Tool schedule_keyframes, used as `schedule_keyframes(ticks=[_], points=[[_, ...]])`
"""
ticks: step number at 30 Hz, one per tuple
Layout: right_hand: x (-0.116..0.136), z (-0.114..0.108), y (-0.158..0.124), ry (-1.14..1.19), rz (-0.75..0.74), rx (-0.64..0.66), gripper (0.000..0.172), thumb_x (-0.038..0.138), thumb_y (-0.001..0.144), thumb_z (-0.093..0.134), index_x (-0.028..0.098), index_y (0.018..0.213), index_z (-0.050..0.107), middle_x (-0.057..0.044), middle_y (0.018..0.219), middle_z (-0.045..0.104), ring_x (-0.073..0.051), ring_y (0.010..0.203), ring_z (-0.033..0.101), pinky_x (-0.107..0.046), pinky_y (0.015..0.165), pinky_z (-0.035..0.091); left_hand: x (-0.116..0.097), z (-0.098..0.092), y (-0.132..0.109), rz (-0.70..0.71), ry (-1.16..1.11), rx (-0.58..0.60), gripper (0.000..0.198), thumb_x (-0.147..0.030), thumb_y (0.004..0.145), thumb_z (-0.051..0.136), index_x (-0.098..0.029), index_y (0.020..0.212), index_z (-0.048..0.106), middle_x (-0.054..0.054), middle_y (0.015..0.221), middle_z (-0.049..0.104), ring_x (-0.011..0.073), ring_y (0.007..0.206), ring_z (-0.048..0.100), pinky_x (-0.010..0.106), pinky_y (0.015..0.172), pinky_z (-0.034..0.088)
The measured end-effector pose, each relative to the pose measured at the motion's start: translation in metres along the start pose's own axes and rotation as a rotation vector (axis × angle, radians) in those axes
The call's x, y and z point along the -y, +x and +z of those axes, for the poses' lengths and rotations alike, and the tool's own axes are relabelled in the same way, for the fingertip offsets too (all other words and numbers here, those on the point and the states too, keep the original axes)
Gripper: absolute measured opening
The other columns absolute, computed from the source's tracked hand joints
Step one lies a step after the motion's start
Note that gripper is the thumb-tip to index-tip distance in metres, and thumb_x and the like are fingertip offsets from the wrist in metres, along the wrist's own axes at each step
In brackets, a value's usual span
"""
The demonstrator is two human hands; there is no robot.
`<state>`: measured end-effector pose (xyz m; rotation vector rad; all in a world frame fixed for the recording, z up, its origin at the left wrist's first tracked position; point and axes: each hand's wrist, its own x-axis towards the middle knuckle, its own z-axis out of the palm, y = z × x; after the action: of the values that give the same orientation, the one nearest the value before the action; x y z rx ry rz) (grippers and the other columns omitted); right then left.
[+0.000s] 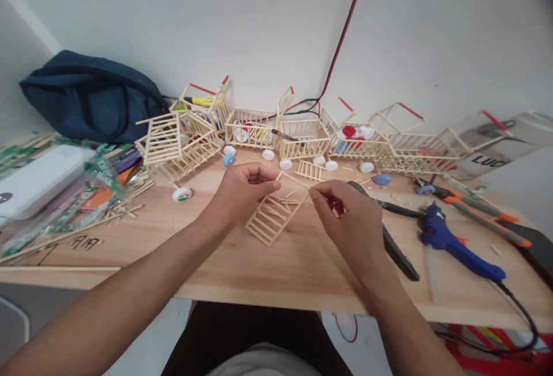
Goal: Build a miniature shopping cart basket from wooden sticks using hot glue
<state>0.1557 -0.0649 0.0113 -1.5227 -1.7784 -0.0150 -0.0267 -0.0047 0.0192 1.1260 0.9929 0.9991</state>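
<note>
While a small stick frame [287, 220] sits mid-counter [259, 275], fingers of the left hand [242, 189] pinch its far left end and those of the right hand [351, 208] its far right corner; wooden carts [303, 145] stand beyond, a glue gun [451, 245] right.

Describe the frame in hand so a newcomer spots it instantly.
On the light wooden table, before the row of pale stick carts, the bare left hand and bare right hand pinch a flat, pale, ladder-like wooden frame. Unlike the smaller slatted wooden panel behind it, this one is held.
</note>
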Motion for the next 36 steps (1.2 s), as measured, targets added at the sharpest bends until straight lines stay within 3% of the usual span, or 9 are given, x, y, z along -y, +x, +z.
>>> schedule_keyframes(ticks=[9,36], points=[[-0.0021,0.0015,0.0003,0.040,0.094,0.009,0.014,0.029,0.087,0.058,0.020,0.082,0.068,0.000,0.070,0.067,-0.011,0.056,0.052,-0.025,0.056,0.038,0.0014,-0.0009,0.0010,0.003,-0.003,0.000,0.027,-0.023,0.057,0.082,-0.012,0.075,0.065,0.003,0.069,0.069,0.0139,0.059,0.065,0.029,0.060,0.055],[-0.0001,0.0034,0.0019,0.076,0.178,0.022,0.015,0.030,0.085,0.059,0.021,0.079,0.069,0.002,0.068,0.070,-0.010,0.053,0.053,-0.023,0.057,0.038,0.0036,-0.0010,0.0021,0.049,0.008,-0.011,0.028,-0.026,0.057,0.082,-0.012,0.076,0.066,0.004,0.070,0.070,0.0143,0.059,0.066,0.029,0.061,0.056]])
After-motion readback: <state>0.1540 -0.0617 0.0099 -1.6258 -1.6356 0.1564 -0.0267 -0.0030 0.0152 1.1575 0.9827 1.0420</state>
